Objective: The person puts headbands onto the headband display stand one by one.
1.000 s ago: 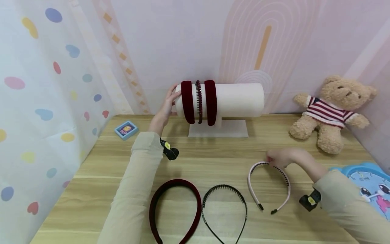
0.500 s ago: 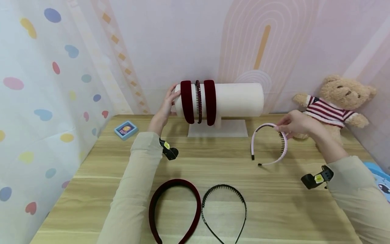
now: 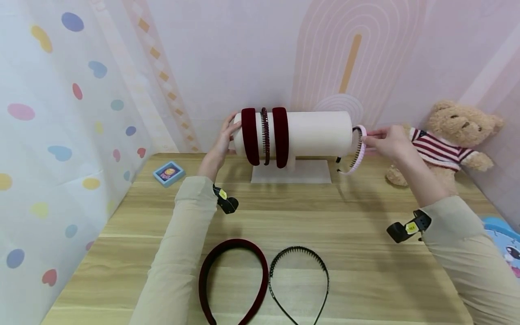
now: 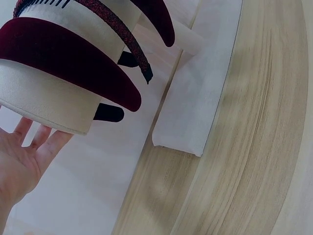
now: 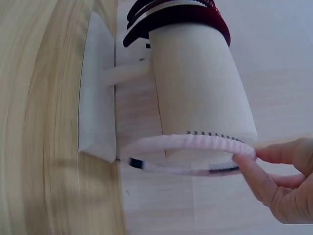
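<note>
My left hand [image 3: 219, 143] rests its fingers against the left end of a white roll-shaped headband stand [image 3: 318, 134]. In the left wrist view those fingers [image 4: 51, 144] look fairly straight along the roll's end. Two dark red velvet headbands [image 3: 250, 136] and a thin toothed dark red headband [image 3: 265, 136] sit around the roll's left half. With thumb and fingers, my right hand [image 3: 392, 143] pinches a pale pink toothed headband [image 3: 360, 154] near its top. In the right wrist view the pink headband [image 5: 195, 142] stands at the roll's right end, its tips pointing down; contact is unclear.
A dark red headband [image 3: 263, 266] and a thin black toothed headband [image 3: 327, 275] lie at the table's front. A teddy bear [image 3: 440, 144] sits at the right, near a blue cartoon clock [image 3: 499, 239]. A small blue-framed box [image 3: 168, 173] lies at the left.
My right hand has lifted the pink headband off the table and carried it up and back to the roll's right end. My left hand has stayed at the left end.
</note>
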